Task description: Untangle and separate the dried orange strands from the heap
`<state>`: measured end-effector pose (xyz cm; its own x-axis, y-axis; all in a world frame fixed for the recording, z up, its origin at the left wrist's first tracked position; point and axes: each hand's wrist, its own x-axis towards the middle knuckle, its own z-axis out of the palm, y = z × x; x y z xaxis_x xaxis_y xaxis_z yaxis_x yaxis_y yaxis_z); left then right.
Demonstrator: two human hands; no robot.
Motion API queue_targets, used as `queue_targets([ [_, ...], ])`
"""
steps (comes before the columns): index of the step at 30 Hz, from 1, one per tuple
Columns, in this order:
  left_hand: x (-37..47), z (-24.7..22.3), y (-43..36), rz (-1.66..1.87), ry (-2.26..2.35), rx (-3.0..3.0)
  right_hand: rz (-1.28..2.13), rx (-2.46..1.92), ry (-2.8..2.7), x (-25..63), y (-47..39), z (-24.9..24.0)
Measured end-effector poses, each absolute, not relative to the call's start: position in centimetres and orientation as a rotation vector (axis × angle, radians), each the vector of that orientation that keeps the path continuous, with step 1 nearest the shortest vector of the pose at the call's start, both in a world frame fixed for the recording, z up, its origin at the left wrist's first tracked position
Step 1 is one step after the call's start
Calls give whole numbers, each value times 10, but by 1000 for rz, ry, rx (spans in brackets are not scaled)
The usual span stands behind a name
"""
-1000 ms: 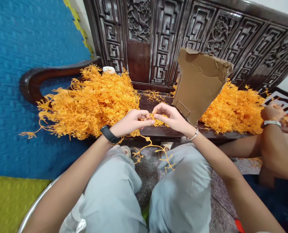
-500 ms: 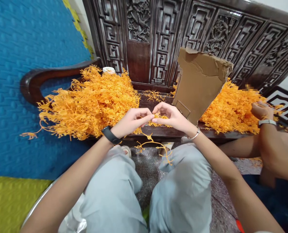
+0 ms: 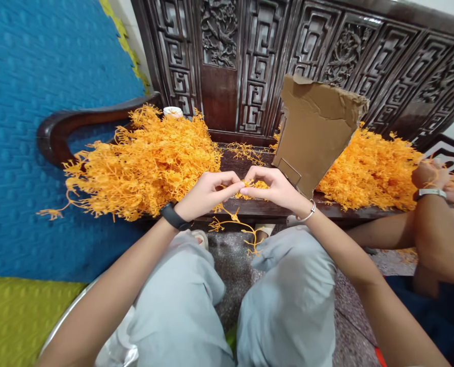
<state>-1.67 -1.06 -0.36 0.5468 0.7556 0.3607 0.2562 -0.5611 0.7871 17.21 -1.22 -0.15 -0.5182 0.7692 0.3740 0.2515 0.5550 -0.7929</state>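
Observation:
My left hand (image 3: 215, 191) and my right hand (image 3: 268, 187) meet fingertip to fingertip above the front of the dark bench (image 3: 288, 206). Both are pinched on an orange branched plastic strand (image 3: 235, 218), whose thin stems hang below my fingers over the floor gap. A large orange heap (image 3: 146, 163) of such pieces lies beside my left hand. Behind my right hand stands a brown cardboard piece (image 3: 314, 130) with a bent wire on its lower left edge. Small orange pieces (image 3: 245, 152) lie on the bench behind my hands.
Another orange heap (image 3: 375, 171) lies right of the cardboard, where another person's hands (image 3: 431, 173) handle pieces. A white round object (image 3: 172, 111) stands behind the left heap. The carved bench back (image 3: 219, 97) rises behind, and a curved armrest (image 3: 51, 137) is at the left.
My hands stay pinched together, while the hanging strand has swung slightly to the left. The other person's hand has moved right, away from the heap.

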Motion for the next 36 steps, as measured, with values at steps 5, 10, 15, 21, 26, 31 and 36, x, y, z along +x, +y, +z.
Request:
queue_targets([
  [5, -16, -4, -11, 907, 785, 1997, 962, -817, -1965, 172, -12, -1],
  [10, -15, -2, -10, 867, 687, 1844, 1152, -767, -1882, 175, -13, 4],
  [15, -13, 5, -14, 801, 515, 1574, 1322, -665, -1888, 176, -16, 7],
  [21, -5, 10, -19, 861, 424, 1282, 1547, -498, -1629, 165, -14, 7],
  [26, 5, 9, -17, 967, 487, 1185, 1618, -413, -1420, 158, -4, 2],
  [31, 8, 4, -10, 991, 463, 1155, 1622, -491, -1339, 155, -3, -1],
  [36, 7, 3, -7, 982, 386, 1128, 1714, -479, -1154, 148, -8, -1],
])
